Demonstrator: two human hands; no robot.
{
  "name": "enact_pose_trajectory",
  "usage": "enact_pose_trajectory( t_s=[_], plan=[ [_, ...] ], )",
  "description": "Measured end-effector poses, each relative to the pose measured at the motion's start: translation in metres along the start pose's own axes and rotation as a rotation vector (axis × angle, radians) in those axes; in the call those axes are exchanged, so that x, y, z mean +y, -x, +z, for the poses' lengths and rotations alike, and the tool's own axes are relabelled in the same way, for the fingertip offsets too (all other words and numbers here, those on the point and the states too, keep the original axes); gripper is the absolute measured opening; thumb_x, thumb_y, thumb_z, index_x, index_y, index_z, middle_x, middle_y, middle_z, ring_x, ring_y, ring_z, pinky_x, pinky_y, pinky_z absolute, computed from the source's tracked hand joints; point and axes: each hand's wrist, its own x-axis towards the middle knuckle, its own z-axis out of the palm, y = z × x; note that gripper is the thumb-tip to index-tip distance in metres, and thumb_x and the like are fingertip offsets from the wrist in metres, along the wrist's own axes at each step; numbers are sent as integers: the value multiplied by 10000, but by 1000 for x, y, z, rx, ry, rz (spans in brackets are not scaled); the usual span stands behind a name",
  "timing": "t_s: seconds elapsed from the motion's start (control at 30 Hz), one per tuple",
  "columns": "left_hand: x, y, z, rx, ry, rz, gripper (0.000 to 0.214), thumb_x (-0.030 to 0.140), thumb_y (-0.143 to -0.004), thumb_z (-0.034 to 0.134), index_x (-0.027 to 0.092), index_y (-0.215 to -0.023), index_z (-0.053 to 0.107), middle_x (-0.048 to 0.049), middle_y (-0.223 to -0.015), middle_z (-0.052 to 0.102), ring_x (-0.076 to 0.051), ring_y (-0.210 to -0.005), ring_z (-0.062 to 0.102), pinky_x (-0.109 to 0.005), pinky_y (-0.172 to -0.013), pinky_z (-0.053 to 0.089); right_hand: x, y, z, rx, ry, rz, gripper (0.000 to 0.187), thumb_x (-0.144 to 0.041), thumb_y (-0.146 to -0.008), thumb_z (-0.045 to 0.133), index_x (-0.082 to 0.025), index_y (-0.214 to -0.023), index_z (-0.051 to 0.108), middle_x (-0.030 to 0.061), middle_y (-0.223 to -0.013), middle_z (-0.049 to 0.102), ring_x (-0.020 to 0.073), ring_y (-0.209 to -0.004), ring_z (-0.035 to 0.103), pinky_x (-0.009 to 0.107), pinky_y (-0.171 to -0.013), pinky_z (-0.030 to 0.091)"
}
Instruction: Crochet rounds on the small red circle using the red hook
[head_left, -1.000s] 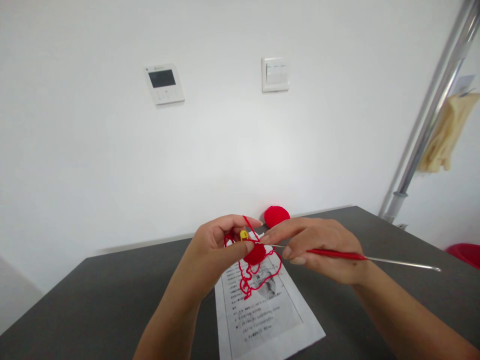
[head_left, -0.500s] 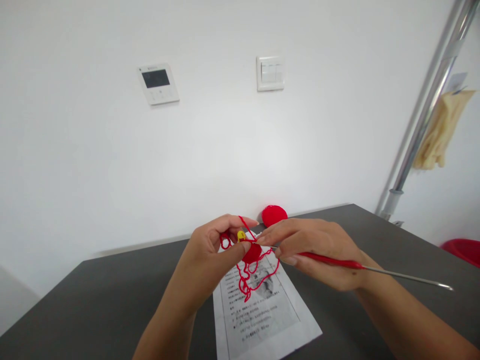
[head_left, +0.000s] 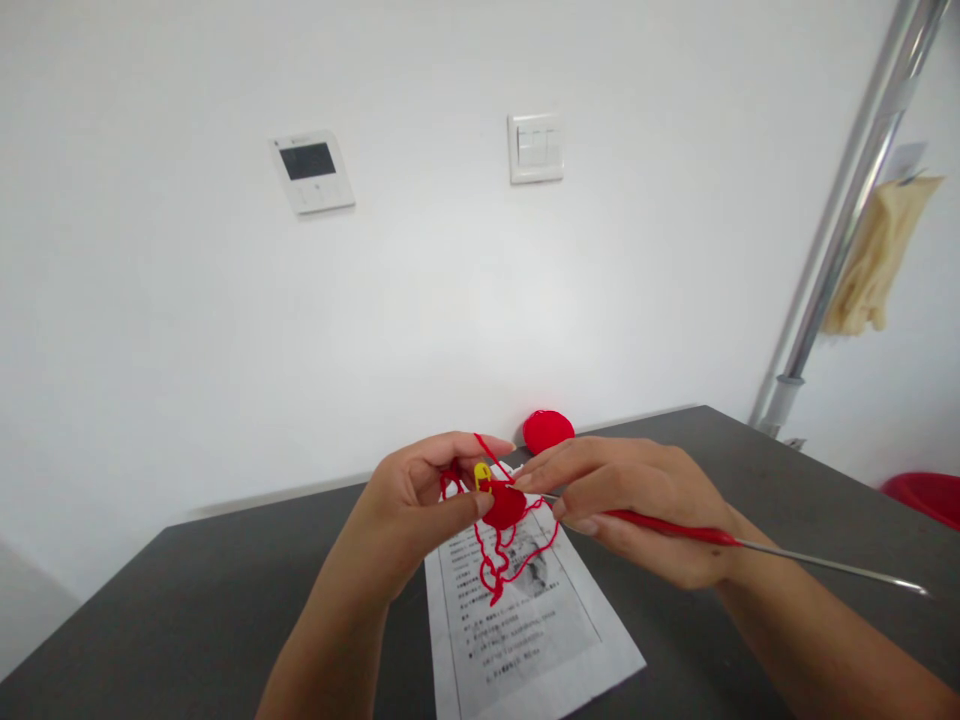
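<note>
My left hand (head_left: pixel 420 510) pinches a small red crochet piece (head_left: pixel 505 508) between thumb and fingers, with red yarn running over its raised index finger. A yellow stitch marker (head_left: pixel 482 476) is clipped on the piece's edge near the thumb. My right hand (head_left: pixel 637 500) is closed round the red grip of a crochet hook (head_left: pixel 667 527), whose thin metal tip meets the top edge of the piece. The other metal end sticks out to the right past the wrist. Loose red yarn (head_left: pixel 495 580) dangles in loops below the piece, above a printed sheet (head_left: pixel 540 660).
The sheet lies on a dark grey table (head_left: pixel 225 600). A red yarn ball (head_left: pixel 548 432) sits at the back edge by the white wall. A metal pole (head_left: pixel 840 225) and a hanging yellowish glove (head_left: pixel 877 260) are at right, with a red rounded object (head_left: pixel 926 497) below.
The left thumb has shifted slightly left, showing more of the crochet piece and the yellow marker. The hook's rear end has moved a little to the right and down.
</note>
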Motion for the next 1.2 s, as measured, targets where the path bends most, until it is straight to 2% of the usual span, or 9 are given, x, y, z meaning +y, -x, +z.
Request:
enact_pose_trajectory(
  t_s=[0.2, 0.43, 0.7, 1.2],
  plan=[
    [5, 0, 2, 25, -17, -25, 268, 133, -676, 806, 178, -941, 796, -27, -778, 742, -135, -701, 638, -243, -678, 508, 0, 1, 2, 28, -23, 16, 150, -120, -988, 499, -141, -971, 647, 160, -1054, 750, 132, -1081, 705, 212, -911, 571],
    [8, 0, 7, 45, -29, -68, 269, 154, -674, 811, 181, -939, 776, -3, -760, 719, -116, -685, 612, -230, -662, 482, -2, -1, 6, 77, -17, 70, 135, -154, -990, 515, -195, -963, 640, 94, -904, 771, 150, -1031, 733, 241, -836, 611],
    [8, 2, 7, 56, -14, -76, 330, 169, -611, 839, 169, -936, 783, -19, -758, 720, -130, -672, 603, -247, -640, 474, -1, 0, 12, 157, -20, 51, 115, -150, -984, 531, -200, -1000, 634, 120, -1040, 762, 168, -1017, 740, 273, -826, 621],
    [10, 2, 9, 79, -21, -67, 278, 134, -614, 805, 166, -888, 769, -9, -718, 719, -128, -655, 606, -249, -637, 474, 2, 1, 13, 178, -43, 61, 120, -177, -990, 535, -203, -993, 652, 115, -1040, 759, 183, -1002, 746, 303, -813, 632]
  ],
)
